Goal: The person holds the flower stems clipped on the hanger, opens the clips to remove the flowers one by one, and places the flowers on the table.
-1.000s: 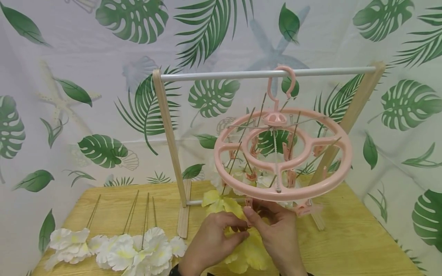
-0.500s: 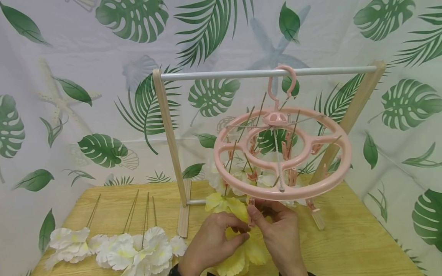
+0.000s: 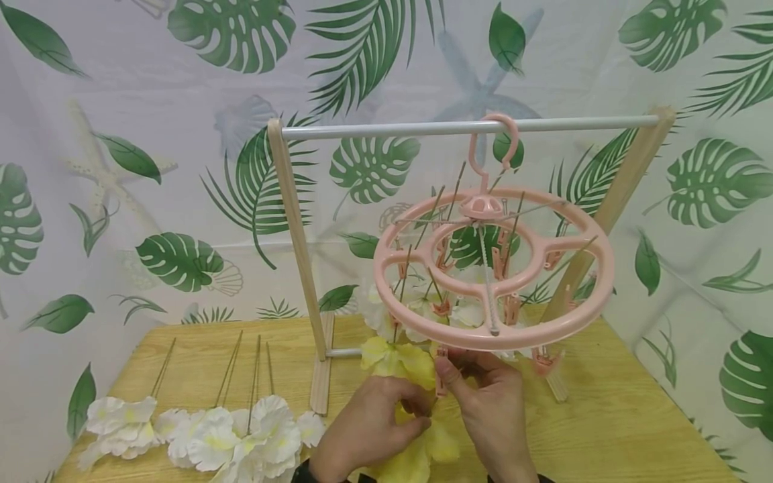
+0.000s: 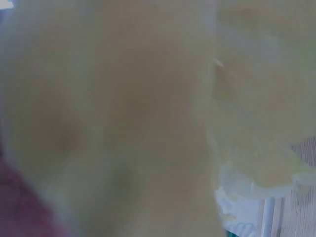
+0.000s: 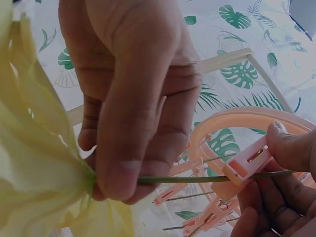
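Note:
My left hand [image 3: 377,422] pinches the green stem [image 5: 192,179] of a yellow artificial flower [image 5: 37,143] close below its petals. My right hand [image 3: 492,409] grips a pink clothespin [image 5: 247,160] between thumb and fingers. The stem passes through the clothespin's end in the right wrist view. This clothespin hangs under the front rim of a round pink drying hanger [image 3: 447,332]. Just behind my left hand, another yellow flower [image 3: 392,359] hangs with its stem pointing up. In the left wrist view, blurred yellow petals [image 4: 148,123] cover most of the picture.
The hanger hooks over a white rail [image 3: 374,131] with wooden legs [image 3: 296,241]. White flowers [image 3: 423,308] hang from its far clothespins. Several more white flowers [image 3: 220,433] lie at the left on the wooden table [image 3: 616,416]. A leaf-print cloth [image 3: 199,168] stands behind.
The left hand has shifted slightly left and down with the yellow flower. The clothespin in the right hand has moved slightly right. A free clothespin at the hanger's right front swings.

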The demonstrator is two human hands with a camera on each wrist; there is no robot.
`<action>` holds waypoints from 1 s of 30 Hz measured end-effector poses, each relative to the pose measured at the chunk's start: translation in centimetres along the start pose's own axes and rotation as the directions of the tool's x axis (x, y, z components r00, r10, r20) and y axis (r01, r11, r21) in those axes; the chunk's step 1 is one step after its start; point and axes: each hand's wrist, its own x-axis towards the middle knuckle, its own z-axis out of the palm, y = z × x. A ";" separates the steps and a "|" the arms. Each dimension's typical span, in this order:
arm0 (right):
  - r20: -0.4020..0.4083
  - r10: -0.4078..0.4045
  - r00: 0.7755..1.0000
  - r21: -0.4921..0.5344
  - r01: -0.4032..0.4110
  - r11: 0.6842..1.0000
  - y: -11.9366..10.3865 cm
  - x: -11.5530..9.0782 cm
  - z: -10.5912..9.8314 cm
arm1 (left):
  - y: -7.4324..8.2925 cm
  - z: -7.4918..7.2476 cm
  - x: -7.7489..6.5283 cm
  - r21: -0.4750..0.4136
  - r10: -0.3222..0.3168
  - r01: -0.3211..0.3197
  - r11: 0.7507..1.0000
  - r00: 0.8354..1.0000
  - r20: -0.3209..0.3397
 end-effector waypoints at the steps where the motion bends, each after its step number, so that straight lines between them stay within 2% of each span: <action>1: -0.001 -0.001 1.000 0.000 0.001 1.000 0.0 0.0 0.0 | -0.1 -0.1 -0.1 0.002 -0.009 0.009 1.000 1.000 0.010; 8: 0.003 -0.006 1.000 0.022 0.006 1.000 -0.1 0.0 0.0 | -0.5 -1.2 -0.7 -0.002 -0.084 0.084 0.996 0.995 0.053; 14: -0.008 0.007 1.000 -0.002 -0.007 1.000 -0.2 0.0 -0.1 | -1.0 -2.2 -1.2 -0.025 -0.149 0.150 0.988 0.987 0.067; 22: -0.020 0.016 1.000 -0.024 -0.016 1.000 -0.1 0.0 -0.1 | -1.5 -2.9 -1.6 -0.033 -0.135 0.136 0.990 0.990 0.037; 30: -0.026 0.002 1.000 -0.036 -0.003 0.999 -0.1 0.0 -0.1 | -1.9 -3.6 -2.0 0.008 -0.142 0.142 0.990 0.990 0.010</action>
